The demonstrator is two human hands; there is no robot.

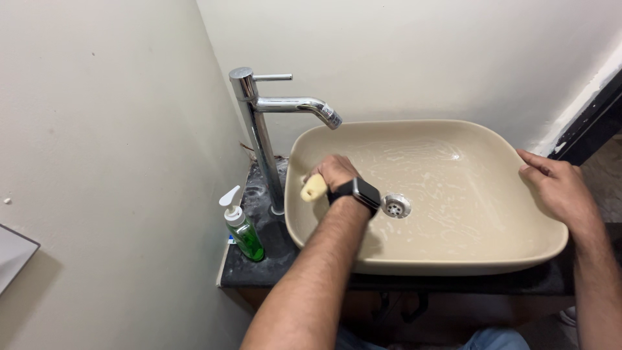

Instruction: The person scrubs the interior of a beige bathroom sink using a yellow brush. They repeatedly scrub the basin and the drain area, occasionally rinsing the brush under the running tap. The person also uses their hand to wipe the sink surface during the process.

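The yellow sponge (313,188) is clenched in the left hand (335,172), pressed against the inner left wall of the beige basin (453,259), just left of the drain (396,205). The right hand (558,188) rests open and flat on the basin's right rim. The wet, soapy surface could let the sponge slip; a wide stroke could knock the green soap bottle (243,230) beside the tap (259,129), outside the left hand.

The left hand (335,171) closes around a pale yellow scrubber (313,188), hiding all but 1 end of it; its fingers curl out of sight beneath the knuckles. The faucet (259,123) hides part of the dark surface (259,269) behind its stem. The label on the green soap bottle (243,232) is too small to tell. Both forearms run off the bottom edge, and a flat grey object (14,254) is cut off at the left edge.
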